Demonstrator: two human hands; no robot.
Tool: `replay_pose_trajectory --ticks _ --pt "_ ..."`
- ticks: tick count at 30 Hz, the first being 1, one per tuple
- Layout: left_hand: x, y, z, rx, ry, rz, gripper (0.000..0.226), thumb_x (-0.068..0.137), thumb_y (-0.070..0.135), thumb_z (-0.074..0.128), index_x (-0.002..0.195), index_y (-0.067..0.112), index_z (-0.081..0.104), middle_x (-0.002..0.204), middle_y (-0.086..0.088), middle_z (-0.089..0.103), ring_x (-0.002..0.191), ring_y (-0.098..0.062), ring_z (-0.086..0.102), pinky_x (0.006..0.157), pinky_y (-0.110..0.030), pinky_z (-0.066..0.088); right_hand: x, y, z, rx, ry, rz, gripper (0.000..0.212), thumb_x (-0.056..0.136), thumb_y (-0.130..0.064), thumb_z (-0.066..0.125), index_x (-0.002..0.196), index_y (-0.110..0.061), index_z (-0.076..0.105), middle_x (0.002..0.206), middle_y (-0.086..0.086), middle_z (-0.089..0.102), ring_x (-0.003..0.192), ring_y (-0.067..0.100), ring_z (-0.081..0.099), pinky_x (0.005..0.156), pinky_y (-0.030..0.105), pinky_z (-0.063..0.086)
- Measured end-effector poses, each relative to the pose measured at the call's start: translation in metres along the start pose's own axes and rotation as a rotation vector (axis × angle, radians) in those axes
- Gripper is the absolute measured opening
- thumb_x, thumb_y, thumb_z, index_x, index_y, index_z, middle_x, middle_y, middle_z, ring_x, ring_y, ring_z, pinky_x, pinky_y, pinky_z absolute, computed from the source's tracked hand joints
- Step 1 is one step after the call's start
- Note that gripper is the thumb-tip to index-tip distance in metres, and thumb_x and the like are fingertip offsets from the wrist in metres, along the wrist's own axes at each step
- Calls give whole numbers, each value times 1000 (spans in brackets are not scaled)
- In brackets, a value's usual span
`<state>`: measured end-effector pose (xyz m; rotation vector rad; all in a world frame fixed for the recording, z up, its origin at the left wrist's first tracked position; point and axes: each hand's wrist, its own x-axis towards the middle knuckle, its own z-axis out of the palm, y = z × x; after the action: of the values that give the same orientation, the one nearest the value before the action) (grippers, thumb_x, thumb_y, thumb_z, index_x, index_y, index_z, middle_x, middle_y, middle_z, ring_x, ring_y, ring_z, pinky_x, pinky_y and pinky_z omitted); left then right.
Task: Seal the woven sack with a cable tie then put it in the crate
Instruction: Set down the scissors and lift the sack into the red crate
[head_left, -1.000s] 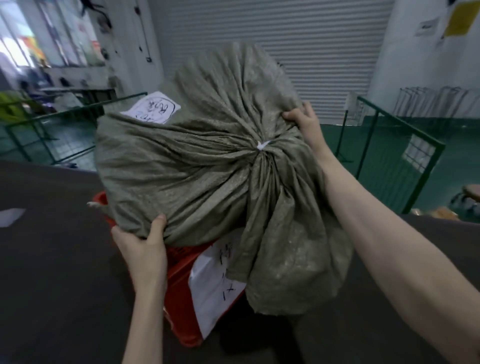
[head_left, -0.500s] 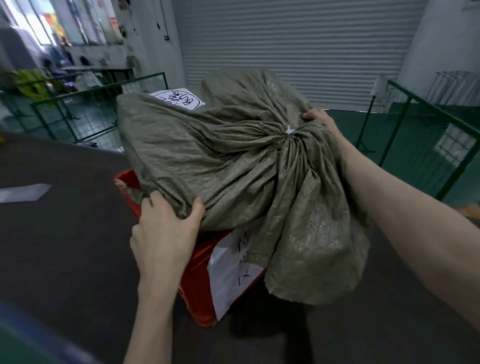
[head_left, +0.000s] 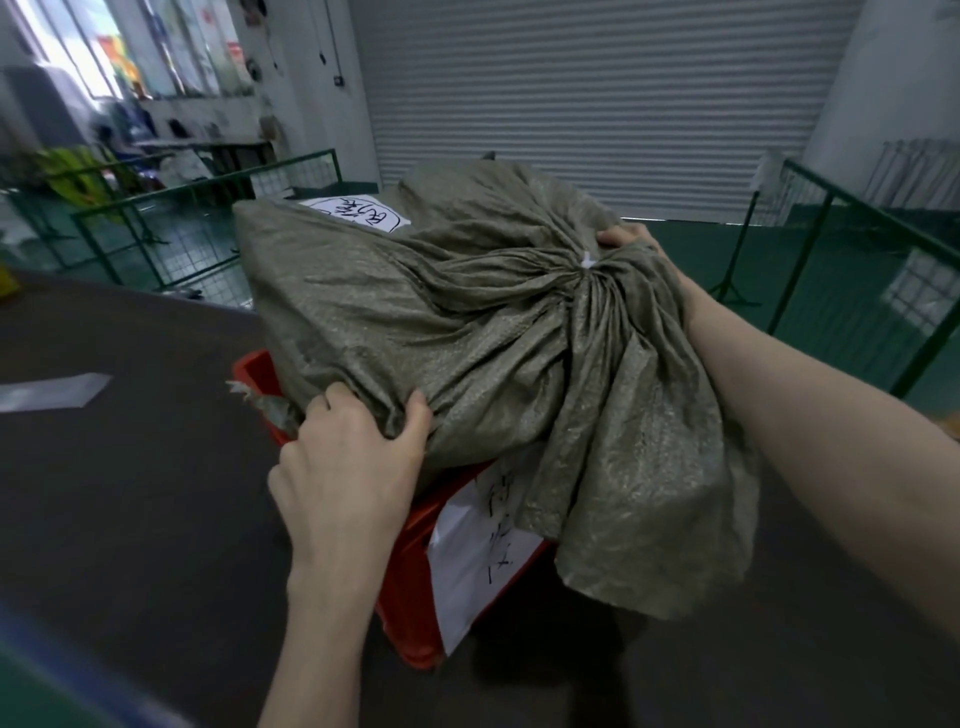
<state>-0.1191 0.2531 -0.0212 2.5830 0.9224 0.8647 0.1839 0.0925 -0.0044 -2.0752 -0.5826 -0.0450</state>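
Note:
A bulky grey-green woven sack (head_left: 441, 322) lies on its side across the top of a red plastic crate (head_left: 410, 587). Its neck is gathered tight by a white cable tie (head_left: 588, 260), and the loose mouth fabric hangs down over the crate's right front. My left hand (head_left: 348, 467) grips a fold at the sack's lower near edge. My right hand (head_left: 639, 254) clutches the gathered neck just right of the tie. A white label with handwriting (head_left: 358, 215) sits on the sack's far top. Another white label (head_left: 478, 566) is stuck on the crate's front.
The crate stands on a dark work surface (head_left: 130, 493) with a strip of white paper (head_left: 52, 392) at the left. Green mesh fence panels (head_left: 208, 228) run behind, another green rail (head_left: 878, 270) stands at right. A grey roller shutter (head_left: 597, 88) closes the back.
The sack has come down lower onto the crate. My left hand has shifted from under the sack's edge to gripping a fold on top of it. My right hand stays at the neck.

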Motion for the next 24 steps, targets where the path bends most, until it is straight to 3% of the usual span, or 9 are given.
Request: replay_pose_trajectory --ticks 3,5,6,8,12,15,17,20,24 --pt "1 5 -1 -22 41 29 54 87 54 48 96 1 54 97 -20 62 87 -44 61 61 -35 31 -1 -3 -1 177 51 139 43 93 -18 55 132 -1 51 138 27 36 132 34 37 110 27 27" --pt "0 9 -2 -29 60 48 51 87 52 49 92 1 54 93 -19 62 83 -43 61 60 -35 30 -2 -6 -1 149 22 117 42 96 -17 49 135 -3 46 125 11 49 115 22 51 95 21 42" --pt "-1 11 -2 -31 60 57 50 87 52 50 90 2 55 90 -19 62 82 -43 61 60 -34 30 -3 -8 -3 208 42 124 45 96 -19 48 138 -4 42 110 -2 52 98 10 55 79 16 48" --pt "-5 11 0 -57 51 66 47 87 51 51 83 4 54 81 -16 59 80 -42 61 60 -33 30 -4 -15 -3 296 16 139 48 96 -21 47 141 -5 37 92 -14 47 78 -2 50 56 6 46" --pt "-8 1 8 -150 -16 -6 47 87 52 49 73 7 51 77 -16 59 82 -41 61 65 -33 32 15 -35 2 284 9 139 40 92 -7 50 131 1 44 86 -10 48 84 5 60 50 1 39" --pt "-6 -13 19 -132 -110 -101 52 87 55 47 67 7 51 86 -21 65 85 -42 60 67 -36 37 28 -32 18 354 -5 168 22 90 0 52 108 -10 48 90 2 54 65 -2 60 53 7 42" --pt "-6 -21 28 -55 -212 -140 54 86 59 44 62 11 47 89 -20 65 87 -40 60 67 -37 38 25 -22 27 320 -79 234 25 92 -7 53 116 -12 50 105 7 55 85 9 62 61 14 47" --pt "-4 -31 45 135 -362 -76 56 84 64 41 76 12 58 99 -15 66 96 -37 62 73 -36 40 18 -5 27 -75 -248 302 56 90 -20 58 140 -5 38 141 12 45 126 26 47 96 28 43" --pt "6 -29 63 173 -532 62 41 82 55 47 90 19 66 103 -9 68 99 -34 63 75 -35 45 10 10 23 -343 -380 297 57 88 -30 60 139 -9 45 151 7 38 136 25 39 111 31 31"
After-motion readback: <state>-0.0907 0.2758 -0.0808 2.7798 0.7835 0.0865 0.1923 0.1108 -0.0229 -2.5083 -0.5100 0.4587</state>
